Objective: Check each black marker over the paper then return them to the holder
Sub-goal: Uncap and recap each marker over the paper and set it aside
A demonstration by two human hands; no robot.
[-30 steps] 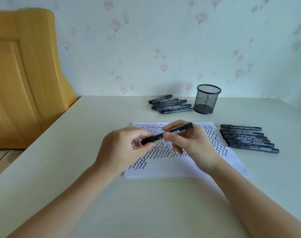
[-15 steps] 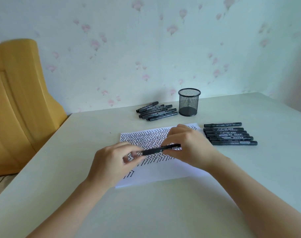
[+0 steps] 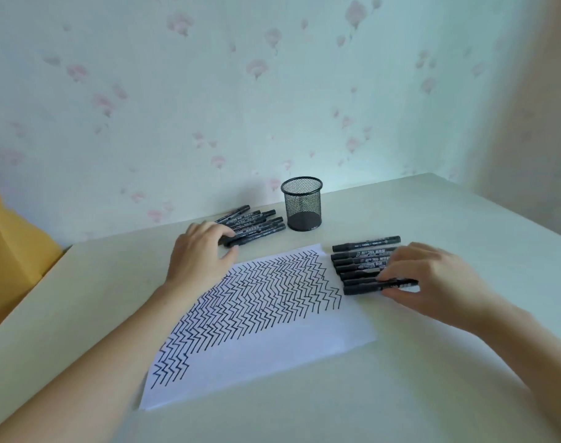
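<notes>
Markers lie in two groups about the mesh holder (image 3: 303, 204), which stands upright on the bench (image 3: 464, 225): a far group (image 3: 256, 226) just left of it, and a near row (image 3: 359, 263) in front and to its right. Left hand (image 3: 200, 254) curls its fingers (image 3: 226, 235) on the far group's nearest marker (image 3: 260, 235). Right hand (image 3: 432, 278) pinches the row's nearest marker (image 3: 362, 288). Zigzag-marked paper (image 3: 272, 346) lies in front of the holder, between both hands.

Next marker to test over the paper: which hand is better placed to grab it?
Likely left. The left hand already grips a marker at the pile beside the holder. The right hand is at the nearest marker of the right row.
</notes>
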